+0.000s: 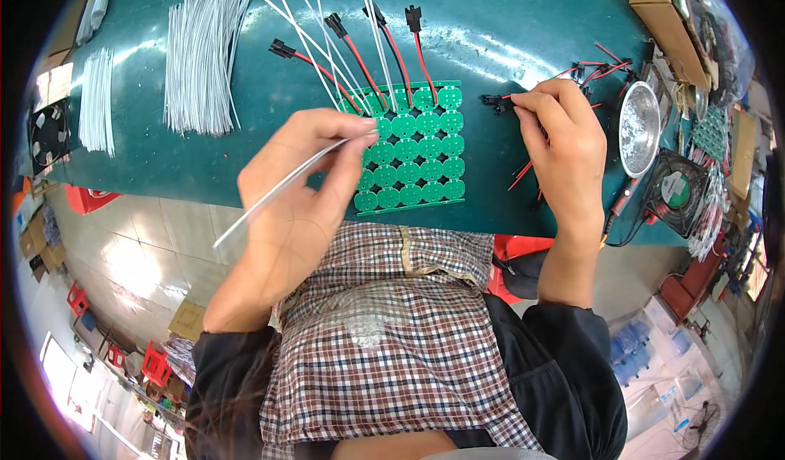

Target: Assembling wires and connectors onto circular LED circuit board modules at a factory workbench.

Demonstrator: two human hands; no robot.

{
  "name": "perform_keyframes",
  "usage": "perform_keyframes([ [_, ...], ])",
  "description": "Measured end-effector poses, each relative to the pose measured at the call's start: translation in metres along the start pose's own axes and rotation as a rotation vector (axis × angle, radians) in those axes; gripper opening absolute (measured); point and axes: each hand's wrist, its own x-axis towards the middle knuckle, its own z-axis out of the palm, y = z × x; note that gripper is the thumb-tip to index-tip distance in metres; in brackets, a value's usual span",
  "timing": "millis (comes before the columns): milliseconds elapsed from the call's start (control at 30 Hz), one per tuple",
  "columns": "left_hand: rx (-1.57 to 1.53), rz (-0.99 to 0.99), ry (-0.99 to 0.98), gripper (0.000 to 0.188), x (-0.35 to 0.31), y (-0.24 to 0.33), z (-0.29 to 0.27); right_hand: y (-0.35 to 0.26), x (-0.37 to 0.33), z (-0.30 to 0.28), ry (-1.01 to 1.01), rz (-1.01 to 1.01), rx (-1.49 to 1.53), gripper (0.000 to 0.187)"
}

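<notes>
A green panel of small round circuit boards (430, 148) lies on the table in front of me. Along its far row sit several black plug connectors (413, 20) on red and black leads, and thin white wires (381, 47) stretch away from the same row. Over the panel's left side, my left hand (286, 186) pinches one thin white wire (245, 217) between thumb and fingertips, its long end slanting back across the hand. Right of the panel, my right hand (566, 145) grips a black plug connector (494, 103) with red and black leads, partly hidden by the fingers.
Two bundles of white wires (200, 63) lie at the left on the green table (270, 166). More connector leads (601, 71) are piled beyond my right hand. Further right are a metal bowl (639, 129) of whitish bits, a soldering iron (623, 198), a black fan (677, 192) and a cardboard box (666, 22).
</notes>
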Motion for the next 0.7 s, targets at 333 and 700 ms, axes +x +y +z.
perform_keyframes([
  [333,0.348,0.332,-0.028,0.013,0.017,-0.010,0.026,0.003,-0.002,0.004,0.030,-0.136,-0.026,0.012],
  [700,0.346,0.319,0.027,0.014,0.019,-0.015,0.037,0.005,-0.001,0.014,0.078,-0.127,0.000,0.017],
])
